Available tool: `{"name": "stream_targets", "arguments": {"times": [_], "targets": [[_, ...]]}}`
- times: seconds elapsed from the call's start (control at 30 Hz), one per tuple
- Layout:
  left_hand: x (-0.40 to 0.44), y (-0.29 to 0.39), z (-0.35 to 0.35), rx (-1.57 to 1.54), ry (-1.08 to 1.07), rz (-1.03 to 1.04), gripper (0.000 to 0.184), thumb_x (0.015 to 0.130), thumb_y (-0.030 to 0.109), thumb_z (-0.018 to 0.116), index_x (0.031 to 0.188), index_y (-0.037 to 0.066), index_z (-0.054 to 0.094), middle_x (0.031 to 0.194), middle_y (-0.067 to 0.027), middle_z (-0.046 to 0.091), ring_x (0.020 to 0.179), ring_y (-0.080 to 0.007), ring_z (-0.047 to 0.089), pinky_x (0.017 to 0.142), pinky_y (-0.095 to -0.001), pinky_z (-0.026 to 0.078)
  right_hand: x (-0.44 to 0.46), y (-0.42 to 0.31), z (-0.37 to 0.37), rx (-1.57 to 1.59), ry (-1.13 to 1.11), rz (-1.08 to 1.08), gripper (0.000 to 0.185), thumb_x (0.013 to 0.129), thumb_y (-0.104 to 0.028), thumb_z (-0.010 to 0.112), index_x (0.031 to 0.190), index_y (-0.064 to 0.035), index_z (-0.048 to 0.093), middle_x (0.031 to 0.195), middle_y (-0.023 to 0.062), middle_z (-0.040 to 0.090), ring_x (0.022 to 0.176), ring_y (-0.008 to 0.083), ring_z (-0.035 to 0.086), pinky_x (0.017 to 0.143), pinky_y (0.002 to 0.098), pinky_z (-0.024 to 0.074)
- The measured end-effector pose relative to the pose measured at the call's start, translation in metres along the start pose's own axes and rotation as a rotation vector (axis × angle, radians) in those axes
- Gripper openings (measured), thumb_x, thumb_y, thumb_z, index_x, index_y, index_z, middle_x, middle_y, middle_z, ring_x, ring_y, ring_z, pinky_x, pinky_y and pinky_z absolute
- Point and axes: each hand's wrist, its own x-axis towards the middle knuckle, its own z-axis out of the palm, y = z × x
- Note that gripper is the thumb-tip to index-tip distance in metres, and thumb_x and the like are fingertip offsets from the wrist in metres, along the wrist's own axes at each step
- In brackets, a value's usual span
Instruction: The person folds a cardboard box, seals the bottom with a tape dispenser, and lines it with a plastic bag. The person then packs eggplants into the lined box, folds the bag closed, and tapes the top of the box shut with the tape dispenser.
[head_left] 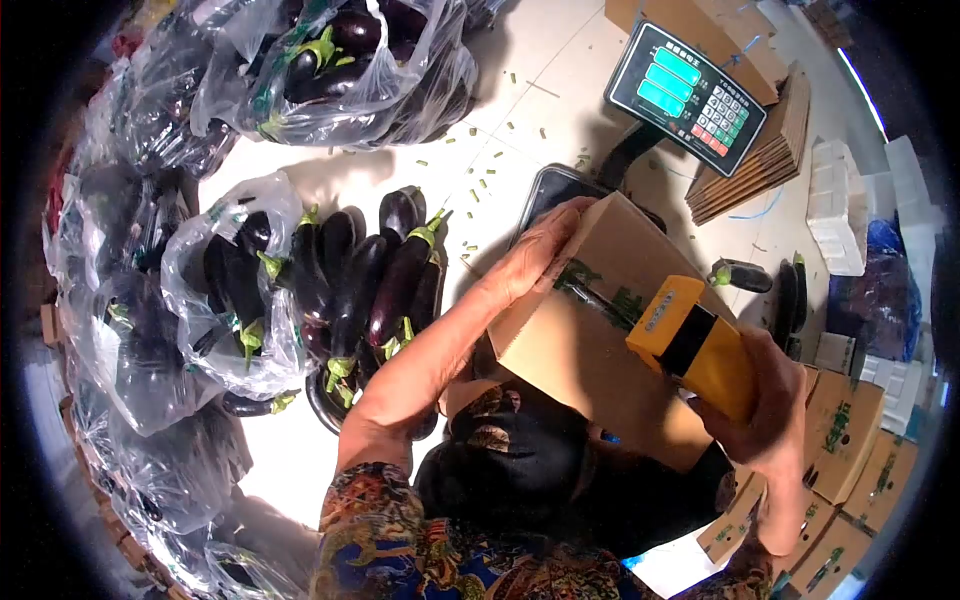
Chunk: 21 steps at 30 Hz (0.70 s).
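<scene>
A cardboard box [545, 345] with green print stands tilted in front of me, close to my knees. My left hand [550, 240] grips its far left edge, fingers partly hidden by the board. In my right hand [765, 405] is a bulky yellow handheld tool with a black panel [672, 325], held against the printed side of the box; its exact kind is unclear. Left of my arm lies a pile of dark purple eggplants [360, 285] with green stems. An open clear plastic bag [185, 265] beside them holds more eggplants.
A digital scale display [685, 95] rises beyond the box, its dark platform [560, 185] partly covered. Flattened cartons [765, 150] stand behind it. Loose eggplants [745, 275] lie to the right, near stacked cartons [850, 430]. Large bags of eggplants [365, 100] line the left and back.
</scene>
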Motion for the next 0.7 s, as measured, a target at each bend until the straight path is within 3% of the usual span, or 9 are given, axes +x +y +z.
{"name": "stream_targets", "arguments": {"times": [0.1,0.23,0.27,0.3,0.37,0.43,0.5,0.57,0.7], "targets": [[0.002,-0.016,-0.006,0.023,0.077,-0.200,0.057,0.100,0.045,0.039,0.140,0.003,0.043,0.141,-0.0124,0.046,0.130,-0.0212,0.041,0.109,-0.0344,0.031,-0.001,0.007,0.000,-0.035,0.022,-0.069,0.058,0.064,-0.024,0.082,0.111,-0.0004,0.058,0.093,0.0178,0.067,0.082,0.0322,0.070,0.070,0.0388,0.0565],[0.001,0.019,-0.004,-0.011,0.192,-0.258,0.058,0.099,0.048,0.038,0.131,0.002,0.052,0.124,-0.0129,0.059,0.116,-0.0225,0.053,0.103,-0.0345,0.037,-0.003,0.008,-0.001,-0.099,0.025,-0.104,0.055,0.067,-0.024,0.080,0.110,-0.0012,0.056,0.092,0.0192,0.066,0.079,0.0361,0.068,0.067,0.0412,0.0551],[-0.007,0.050,0.008,0.052,0.138,-0.081,0.057,0.099,0.047,0.039,0.128,0.000,0.053,0.117,-0.0125,0.061,0.110,-0.0218,0.056,0.100,-0.0342,0.040,-0.004,0.006,0.001,-0.096,0.048,-0.096,0.054,0.068,-0.023,0.080,0.111,-0.0006,0.056,0.091,0.0205,0.065,0.080,0.0382,0.067,0.068,0.0419,0.0539],[-0.015,0.094,0.028,0.326,0.109,0.187,0.049,0.098,0.042,0.039,0.117,0.000,0.055,0.116,-0.0167,0.058,0.110,-0.0291,0.055,0.096,-0.0365,0.041,-0.005,0.004,0.001,-0.095,0.070,-0.091,0.054,0.068,-0.023,0.079,0.111,0.0000,0.056,0.091,0.0219,0.064,0.080,0.0403,0.066,0.068,0.0425,0.0527],[-0.022,0.125,0.059,0.634,0.155,0.267,0.049,0.100,0.037,0.040,0.132,0.002,0.049,0.129,-0.0174,0.055,0.120,-0.0258,0.051,0.103,-0.0356,0.039,-0.006,0.001,-0.001,-0.123,0.080,-0.129,0.054,0.069,-0.022,0.078,0.111,-0.0007,0.053,0.089,0.0214,0.064,0.079,0.0406,0.065,0.067,0.0447,0.0516],[-0.023,0.122,0.076,1.376,0.122,0.398,0.050,0.097,0.040,0.043,0.135,0.006,0.045,0.142,-0.0201,0.041,0.128,-0.0346,0.044,0.105,-0.0413,0.038,-0.009,0.000,-0.002,-0.130,0.080,-0.153,0.054,0.069,-0.022,0.078,0.112,-0.0012,0.050,0.089,0.0211,0.064,0.078,0.0403,0.065,0.066,0.0457,0.0511],[-0.023,0.126,0.087,1.510,0.152,0.302,0.053,0.097,0.043,0.043,0.137,0.008,0.043,0.144,-0.0169,0.039,0.127,-0.0347,0.045,0.104,-0.0438,0.040,-0.009,0.001,-0.005,-0.117,0.039,-0.147,0.055,0.070,-0.022,0.078,0.112,-0.0017,0.049,0.088,0.0205,0.064,0.078,0.0402,0.065,0.066,0.0459,0.0513],[-0.026,0.136,0.094,1.426,0.158,0.159,0.053,0.097,0.044,0.042,0.137,0.009,0.044,0.144,-0.0148,0.039,0.124,-0.0355,0.048,0.101,-0.0453,0.042,-0.020,0.006,-0.010,-0.125,0.028,-0.163,0.051,0.072,-0.023,0.076,0.110,-0.0017,0.049,0.088,0.0201,0.063,0.077,0.0393,0.065,0.066,0.0451,0.0521],[-0.025,0.131,0.090,1.487,0.206,0.162,0.055,0.096,0.047,0.043,0.137,0.011,0.044,0.146,-0.0161,0.038,0.118,-0.0369,0.054,0.097,-0.0462,0.046,-0.061,0.035,-0.026,-0.127,0.035,-0.157,0.045,0.074,-0.022,0.074,0.107,-0.0018,0.051,0.090,0.0197,0.062,0.078,0.0375,0.065,0.069,0.0438,0.0536]]}}
